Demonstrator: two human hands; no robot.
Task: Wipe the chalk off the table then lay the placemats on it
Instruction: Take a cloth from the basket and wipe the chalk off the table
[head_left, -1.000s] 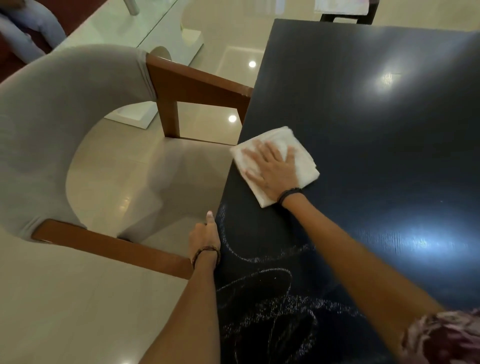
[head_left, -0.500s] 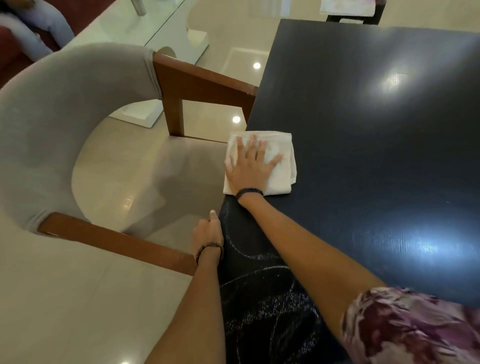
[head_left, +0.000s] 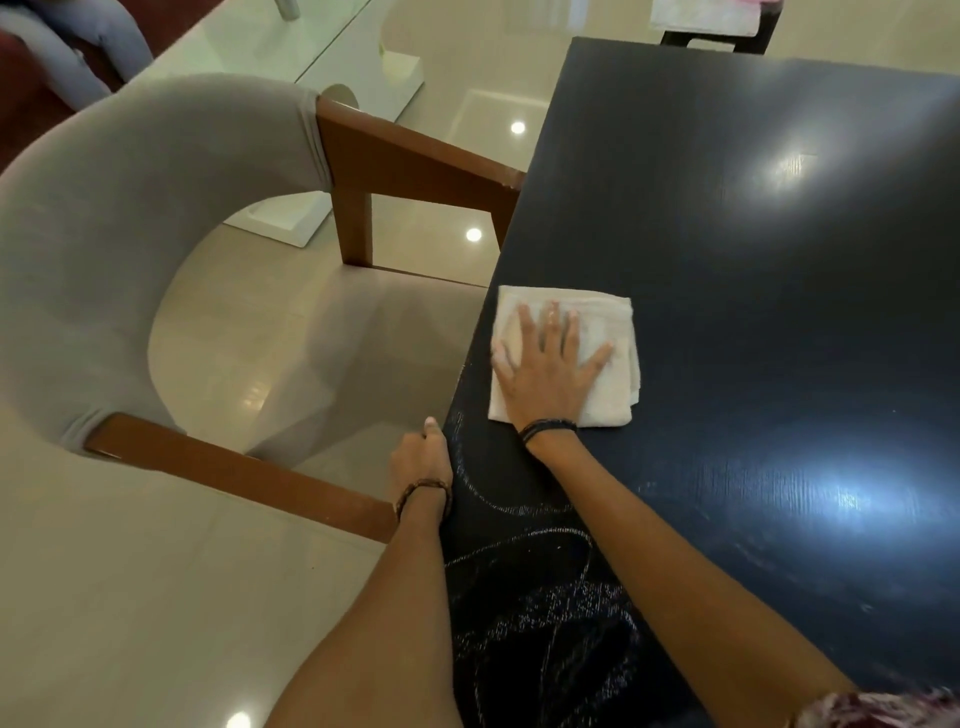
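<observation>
Cloth lies flat on the dark counter near its edge, right hand pressing it w/ fingers spread straight, gripping nothing. Left hand curls over the counter edge just behind, thumb up. Chalk marks sit nearer the body than both hands, so prob. best to drag the cloth back toward the wrist w/ even pressure, overlapping passes. No placemats in view
</observation>
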